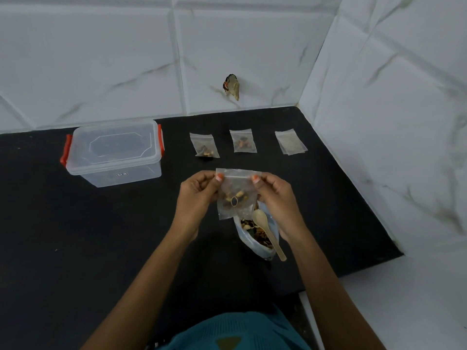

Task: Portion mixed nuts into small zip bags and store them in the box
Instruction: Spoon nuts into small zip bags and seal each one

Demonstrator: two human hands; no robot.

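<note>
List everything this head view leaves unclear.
All in the head view:
- zip of the held bag: sealed or not cannot be told; the left hand and right hand pinch its top corners.
- label on the box: too small to read.
- empty bags: overlapping, count unclear.
- nut pouch: far end hidden behind the held bag.
- wall object: blurred, unidentifiable.
</note>
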